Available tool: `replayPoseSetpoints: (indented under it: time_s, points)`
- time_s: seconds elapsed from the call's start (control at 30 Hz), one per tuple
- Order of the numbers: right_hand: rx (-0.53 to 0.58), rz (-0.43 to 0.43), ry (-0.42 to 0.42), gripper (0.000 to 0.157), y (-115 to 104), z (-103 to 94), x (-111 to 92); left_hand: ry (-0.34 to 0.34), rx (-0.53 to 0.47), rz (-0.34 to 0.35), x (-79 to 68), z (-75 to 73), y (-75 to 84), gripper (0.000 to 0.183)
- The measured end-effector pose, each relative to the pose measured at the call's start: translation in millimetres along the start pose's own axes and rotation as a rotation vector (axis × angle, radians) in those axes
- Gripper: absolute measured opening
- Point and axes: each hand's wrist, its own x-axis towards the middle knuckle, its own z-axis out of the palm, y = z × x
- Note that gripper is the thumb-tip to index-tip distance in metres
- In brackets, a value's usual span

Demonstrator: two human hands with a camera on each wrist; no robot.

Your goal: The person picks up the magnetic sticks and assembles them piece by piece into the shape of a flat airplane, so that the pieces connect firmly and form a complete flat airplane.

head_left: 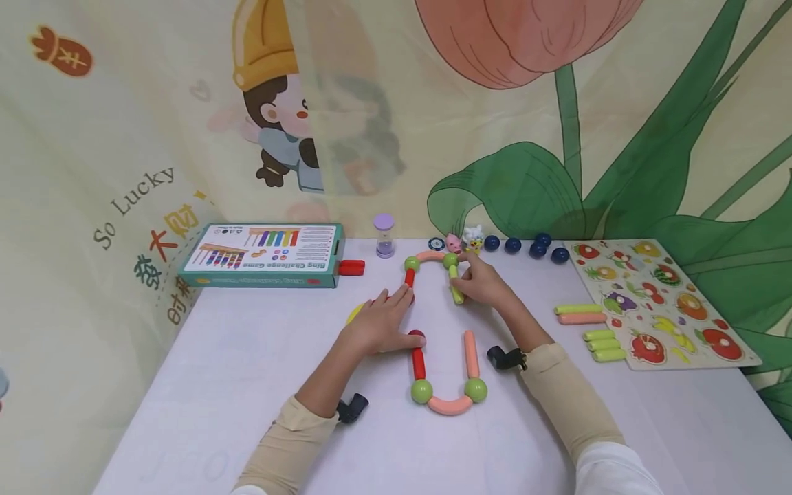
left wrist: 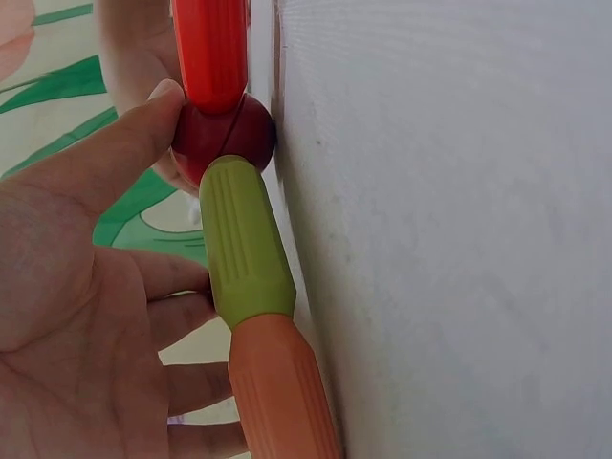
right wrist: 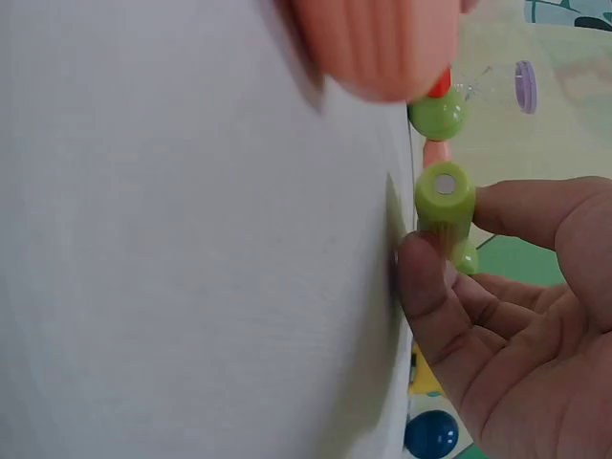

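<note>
My right hand (head_left: 485,282) pinches a green magnetic stick (right wrist: 446,203) between thumb and fingers; its far end meets a green ball (head_left: 451,260). From that ball a curved pink piece (head_left: 431,256) runs to another green ball (head_left: 412,263) and a red stick (head_left: 409,277). Fingers spread, my left hand (head_left: 377,323) lies over the left side, its thumb touching a dark red ball (head_left: 417,338). Below that ball, a red stick (head_left: 419,364), green balls (head_left: 422,391), a curved pink piece (head_left: 450,405) and a straight pink stick (head_left: 471,354) form a U. Pieces under my left hand are partly hidden.
A game box (head_left: 266,254) and a sandglass (head_left: 384,237) stand at the back left. Small figurines (head_left: 473,237) and several dark blue balls (head_left: 513,245) line the back. Spare green sticks (head_left: 603,345) lie beside a fruit puzzle board (head_left: 668,302). A yellow piece (head_left: 355,313) shows behind my left hand.
</note>
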Motion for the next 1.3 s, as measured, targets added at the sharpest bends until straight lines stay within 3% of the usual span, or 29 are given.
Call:
replayPoseSetpoints:
  time_s: [0.5,0.6,0.67,0.77,0.83,0.9,1.0,1.13,1.2,1.3]
  points:
    - [-0.031,-0.020,-0.019,0.060,3.7,-3.1,-2.4,-0.001,0.016,0.036,0.6,-0.1,-0.3,0.095]
    - [-0.064,-0.037,-0.022,0.051,5.3,-12.8,-5.0,0.000,0.009,0.041,0.6,0.3,-0.1,0.094]
    - [-0.100,-0.050,0.035,0.040,8.4,-25.4,-6.6,0.000,0.006,0.046,0.8,0.7,0.1,0.094]
    - [-0.175,-0.072,0.218,0.026,19.0,-47.8,-4.1,0.002,0.004,0.048,1.0,1.3,0.1,0.094]
    - [-0.210,-0.063,0.328,0.027,27.3,-60.9,0.9,0.002,0.009,0.046,1.3,1.9,0.0,0.094]
    - [-0.255,-0.042,0.364,0.034,35.6,-70.2,8.1,0.002,0.011,0.044,1.1,2.1,0.1,0.093]
    - [-0.356,0.008,0.267,0.045,43.3,-77.5,17.2,0.002,0.012,0.044,1.1,2.5,0.0,0.093]
    - [-0.491,0.036,0.069,0.037,36.8,-75.6,14.5,0.000,0.007,0.044,0.9,2.7,-0.4,0.093]
    - [-0.494,0.026,-0.033,0.028,26.3,-70.3,4.5,0.003,0.010,0.047,1.3,3.0,-0.8,0.094]
    - [-0.406,-0.071,-0.198,0.023,13.7,-58.8,-15.7,0.010,0.014,0.054,2.1,3.1,-0.7,0.094]
